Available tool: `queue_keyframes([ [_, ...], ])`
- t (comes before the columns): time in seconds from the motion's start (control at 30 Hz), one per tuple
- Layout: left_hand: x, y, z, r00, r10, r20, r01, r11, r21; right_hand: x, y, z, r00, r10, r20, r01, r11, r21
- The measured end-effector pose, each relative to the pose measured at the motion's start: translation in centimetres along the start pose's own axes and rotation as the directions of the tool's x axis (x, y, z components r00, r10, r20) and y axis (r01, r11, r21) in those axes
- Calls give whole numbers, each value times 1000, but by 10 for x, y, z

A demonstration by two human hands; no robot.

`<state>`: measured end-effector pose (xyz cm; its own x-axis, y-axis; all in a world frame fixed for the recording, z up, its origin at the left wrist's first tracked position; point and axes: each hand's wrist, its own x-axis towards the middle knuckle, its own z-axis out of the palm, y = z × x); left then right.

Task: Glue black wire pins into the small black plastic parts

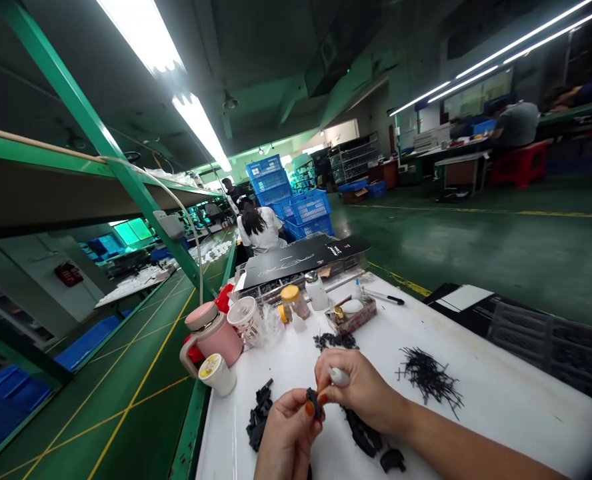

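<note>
My left hand [291, 427] pinches a small black part [313, 403] between thumb and fingers, above the white tabletop [496, 407]. Close against it, my right hand [353, 387] has its fingertips at the same part and holds a small white bottle [339, 377] within its curled fingers. Black pieces [260, 417] lie left of my left hand. More black parts [363, 433] sit under and beside my right hand, partly hidden by it. A small heap of black bits [335, 341] is just beyond my hands. To the right lies a pile of thin black sticks [431, 378].
A pink mug [219, 337], a white tub [218, 375], a plastic cup [246, 320], a yellow-lidded jar [295, 301] and a small box [352, 316] stand on the table's far left part. A green conveyor [141, 380] runs along the left. A person [260, 229] sits ahead near blue crates [309, 208].
</note>
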<state>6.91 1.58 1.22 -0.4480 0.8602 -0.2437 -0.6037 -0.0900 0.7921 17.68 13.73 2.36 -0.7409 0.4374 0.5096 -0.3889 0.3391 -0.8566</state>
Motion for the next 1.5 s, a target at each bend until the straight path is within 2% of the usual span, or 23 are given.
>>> queue_keyframes([
  [0.1, -2, 1, 5, 1000, 12, -19, -11, 999, 30, 2, 1, -1, 991, 123, 61, -129, 985, 117],
  [0.17, -2, 2, 6, 999, 25, -35, -23, 999, 42, 3, 1, -1, 983, 164, 79, -174, 974, 145],
  [0.3, 1, 3, -1, 997, 73, -37, -68, 989, 129, 3, 4, -2, 969, 240, 62, -246, 960, 134],
  [0.4, 4, 6, -8, 993, 114, -13, -107, 960, 259, 4, 7, -6, 950, 311, 25, -310, 927, 211],
  [0.47, 3, 9, -9, 989, 149, -22, -132, 927, 352, 4, 7, -11, 953, 303, -19, -293, 934, 205],
  [0.57, -2, 13, -7, 969, 240, -51, -186, 857, 480, 5, 1, -21, 964, 260, -61, -260, 965, -3],
  [0.63, -4, 16, -5, 953, 297, -59, -218, 808, 548, 6, -5, -27, 969, 248, -17, -247, 955, -161],
  [0.67, -5, 17, -4, 947, 317, -57, -229, 786, 575, 7, -7, -30, 968, 252, 16, -245, 951, -187],
  [0.77, -5, 18, -5, 941, 338, -25, -244, 727, 642, 9, -13, -37, 953, 301, 38, -297, 952, -74],
  [0.9, -5, 17, -8, 934, 357, -12, -245, 665, 706, 10, -17, -45, 935, 334, -116, -334, 942, 20],
  [1.0, -8, 16, -5, 928, 372, -18, -248, 653, 716, 9, -20, -45, 944, 271, -186, -260, 962, 79],
  [1.13, -13, 15, 4, 912, 409, -30, -244, 599, 763, 6, -25, -34, 962, 178, -208, -172, 984, 44],
  [1.3, -18, 14, 10, 886, 463, 9, -264, 488, 832, 6, -27, -23, 960, 162, -227, -166, 986, 5],
  [1.5, -20, 14, 12, 871, 492, 15, -280, 470, 837, 6, -28, -24, 957, 160, -242, -168, 986, -14],
])
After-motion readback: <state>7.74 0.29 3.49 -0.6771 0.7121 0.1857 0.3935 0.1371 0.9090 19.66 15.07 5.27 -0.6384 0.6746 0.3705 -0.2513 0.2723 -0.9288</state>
